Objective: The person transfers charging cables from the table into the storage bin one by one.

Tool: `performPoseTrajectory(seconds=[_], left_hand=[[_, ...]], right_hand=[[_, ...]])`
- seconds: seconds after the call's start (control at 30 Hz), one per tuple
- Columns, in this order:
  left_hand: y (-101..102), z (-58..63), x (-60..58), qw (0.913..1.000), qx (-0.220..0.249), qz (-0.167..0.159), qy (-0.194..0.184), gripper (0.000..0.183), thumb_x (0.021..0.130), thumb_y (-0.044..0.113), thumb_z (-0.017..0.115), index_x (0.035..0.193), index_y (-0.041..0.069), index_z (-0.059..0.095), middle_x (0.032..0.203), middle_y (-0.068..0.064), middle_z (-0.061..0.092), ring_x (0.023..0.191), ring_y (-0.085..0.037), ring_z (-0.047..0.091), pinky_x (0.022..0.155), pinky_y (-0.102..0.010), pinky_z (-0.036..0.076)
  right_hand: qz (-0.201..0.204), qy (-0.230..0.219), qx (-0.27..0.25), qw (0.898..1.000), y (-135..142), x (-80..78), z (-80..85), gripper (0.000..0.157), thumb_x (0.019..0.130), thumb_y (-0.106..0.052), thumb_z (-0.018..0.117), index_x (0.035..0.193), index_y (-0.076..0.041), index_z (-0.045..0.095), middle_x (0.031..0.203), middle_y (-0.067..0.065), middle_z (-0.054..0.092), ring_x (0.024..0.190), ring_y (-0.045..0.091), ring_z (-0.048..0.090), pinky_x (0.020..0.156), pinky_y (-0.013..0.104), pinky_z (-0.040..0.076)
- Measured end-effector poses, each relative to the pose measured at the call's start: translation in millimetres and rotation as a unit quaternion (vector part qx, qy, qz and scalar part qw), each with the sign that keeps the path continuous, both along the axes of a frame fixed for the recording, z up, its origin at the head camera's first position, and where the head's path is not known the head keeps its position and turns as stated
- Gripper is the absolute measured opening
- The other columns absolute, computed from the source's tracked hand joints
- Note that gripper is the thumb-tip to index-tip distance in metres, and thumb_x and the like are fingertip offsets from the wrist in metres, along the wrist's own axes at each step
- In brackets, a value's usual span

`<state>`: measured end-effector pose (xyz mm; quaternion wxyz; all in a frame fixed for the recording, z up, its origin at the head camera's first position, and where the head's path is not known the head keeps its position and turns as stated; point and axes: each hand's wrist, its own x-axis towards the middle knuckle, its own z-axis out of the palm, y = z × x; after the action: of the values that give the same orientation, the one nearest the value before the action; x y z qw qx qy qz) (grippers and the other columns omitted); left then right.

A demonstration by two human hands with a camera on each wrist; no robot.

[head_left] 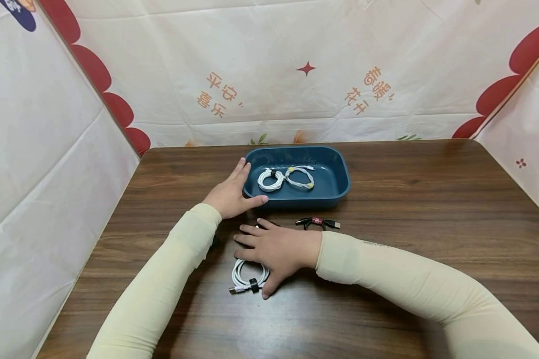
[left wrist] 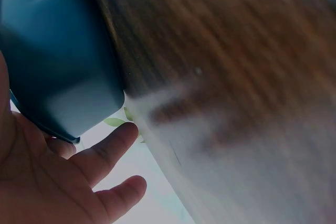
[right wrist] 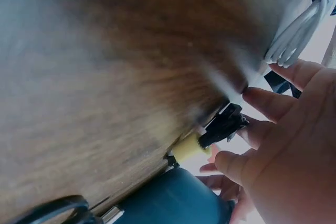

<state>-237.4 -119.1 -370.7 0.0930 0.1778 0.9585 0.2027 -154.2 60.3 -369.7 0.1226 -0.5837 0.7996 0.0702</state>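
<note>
Left hand spread at blue bin, two coiled white cables inside, right hand splayed by third coil

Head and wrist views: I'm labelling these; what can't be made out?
- Head view: part of the coiled white cable, covered by the right hand.
- Head view: print on the right cream fabric sleeve, too small to read.
- Left wrist view: inside of the blue rectangular plastic tray, hidden by its outer wall.
- Right wrist view: rest of the black cable with silver plug, cut off by the bottom edge.
</note>
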Motion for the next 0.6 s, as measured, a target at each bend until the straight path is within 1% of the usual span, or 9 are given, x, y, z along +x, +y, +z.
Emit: performPoseTrajectory(seconds=[0.1, 0.27, 0.4, 0.6], left_hand=[[-0.6, -0.9, -0.4, 1.0000, 0.000, -0.001, 0.000, 0.108, 0.086, 0.075, 0.053, 0.161, 0.016, 0.003, 0.166, 0.001, -0.009, 0.145, -0.029, 0.030, 0.111, -0.049, 0.035], [-0.3, -0.8, -0.3, 1.0000, -0.001, 0.000, -0.001, 0.108, 0.086, 0.075, 0.054, 0.161, 0.016, 0.003, 0.166, 0.003, -0.010, 0.145, -0.028, 0.030, 0.111, -0.049, 0.035], [0.2, -0.1, 0.1, 1.0000, -0.003, 0.000, 0.000, 0.108, 0.086, 0.075, 0.054, 0.161, 0.016, 0.004, 0.166, 0.003, -0.010, 0.145, -0.028, 0.030, 0.111, -0.048, 0.035], [0.0, 0.2, -0.1, 1.0000, -0.003, -0.002, 0.001, 0.108, 0.086, 0.075, 0.054, 0.161, 0.016, 0.004, 0.166, 0.001, -0.009, 0.145, -0.029, 0.031, 0.110, -0.049, 0.035]], right_hand=[[-0.002, -0.005, 0.000, 1.000, 0.1, 0.0, 0.1, 0.096, 0.077, -0.075, 0.065, 0.154, -0.023, 0.040, 0.162, 0.007, 0.026, 0.151, 0.029, 0.013, 0.117, 0.054, 0.017], [0.005, -0.015, -0.008, 1.000, 1.8, -0.8, -0.4, 0.089, 0.080, -0.066, 0.068, 0.152, -0.021, 0.043, 0.161, 0.005, 0.028, 0.151, 0.028, 0.013, 0.117, 0.053, 0.017], [0.015, -0.011, -0.016, 1.000, 3.0, -1.3, -1.7, 0.085, 0.079, -0.060, 0.069, 0.150, -0.020, 0.045, 0.160, 0.004, 0.030, 0.150, 0.027, 0.014, 0.116, 0.054, 0.020], [0.023, -0.014, -0.027, 0.999, 5.3, -1.5, 0.1, 0.081, 0.080, -0.056, 0.069, 0.148, -0.019, 0.047, 0.159, 0.004, 0.033, 0.150, 0.028, 0.017, 0.115, 0.054, 0.022]])
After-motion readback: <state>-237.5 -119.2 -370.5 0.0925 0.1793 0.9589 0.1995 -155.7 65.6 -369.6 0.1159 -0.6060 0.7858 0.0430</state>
